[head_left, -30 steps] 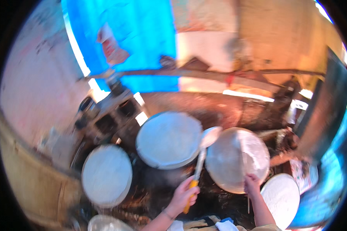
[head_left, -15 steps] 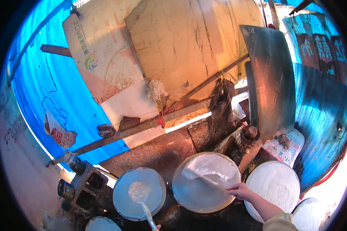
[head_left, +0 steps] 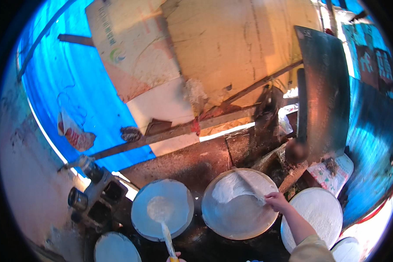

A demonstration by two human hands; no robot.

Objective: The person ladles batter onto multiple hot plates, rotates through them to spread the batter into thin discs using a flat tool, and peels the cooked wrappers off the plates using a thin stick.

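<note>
My right hand [head_left: 276,201] pinches one end of a long thin scraper [head_left: 249,183], which slants across the middle round griddle [head_left: 236,225]. A patch of thick white batter [head_left: 225,188] covers that griddle's far left part, beside the scraper. At the lower edge, my left hand [head_left: 177,257] is closed on the handle of a ladle [head_left: 167,238]. Its pale bowl rests over the left griddle [head_left: 139,218], whose surface carries a thin whitish layer. Only part of my left hand is in view.
A white-coated round griddle [head_left: 312,218] stands on the right, with another pale disc [head_left: 347,251] below it. One more pale disc [head_left: 115,249] lies lower left. A dirty metal rack with cups [head_left: 100,196] stands at the left. A dark curved sheet [head_left: 325,96] rises behind.
My right hand has moved slightly up, and the scraper now angles toward the far edge of the middle griddle. My left hand shows more on the ladle. The whole view has shifted.
</note>
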